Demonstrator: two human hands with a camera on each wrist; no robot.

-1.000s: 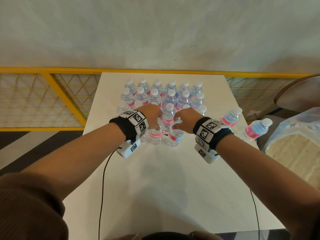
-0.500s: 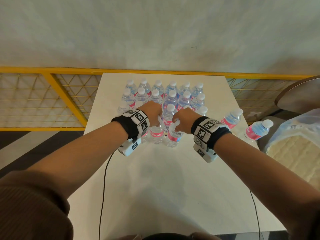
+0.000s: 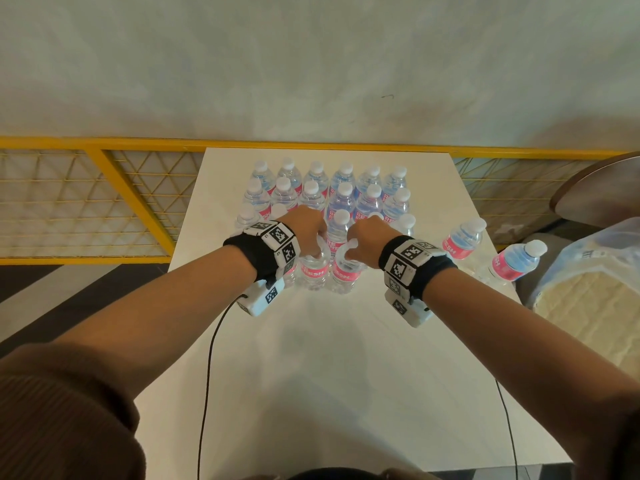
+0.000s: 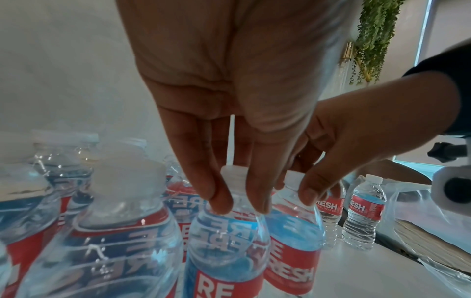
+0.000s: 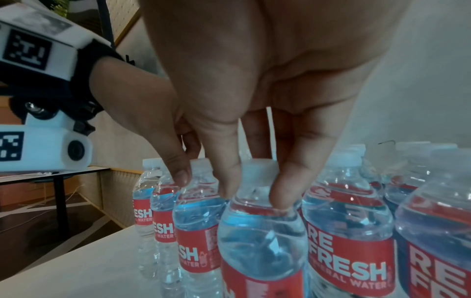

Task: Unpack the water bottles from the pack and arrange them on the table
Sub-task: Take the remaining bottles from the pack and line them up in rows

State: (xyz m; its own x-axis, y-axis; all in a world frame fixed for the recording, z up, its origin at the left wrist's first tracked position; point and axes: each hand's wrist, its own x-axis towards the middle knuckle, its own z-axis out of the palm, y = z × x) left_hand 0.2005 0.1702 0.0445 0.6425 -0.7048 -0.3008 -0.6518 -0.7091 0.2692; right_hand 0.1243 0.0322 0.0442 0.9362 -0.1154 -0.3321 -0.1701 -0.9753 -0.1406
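My left hand (image 3: 308, 230) comes down from above on the left front bottle (image 3: 313, 268), thumb and fingers (image 4: 219, 199) pinching its neck just under the white cap. My right hand (image 3: 363, 242) does the same on the right front bottle (image 3: 344, 271), fingertips (image 5: 280, 193) closed round the neck below the cap. The two bottles stand upright, touching each other, on the white surface (image 3: 346, 375) at the near edge of the bottle block (image 3: 329, 192), which I see standing in close rows toward the far edge. Two stray bottles (image 3: 462, 239) stand apart near the right edge of the surface, just beside a clear plastic bag (image 3: 595, 258). I cannot tell whether either gripped bottle is lifted off the surface.
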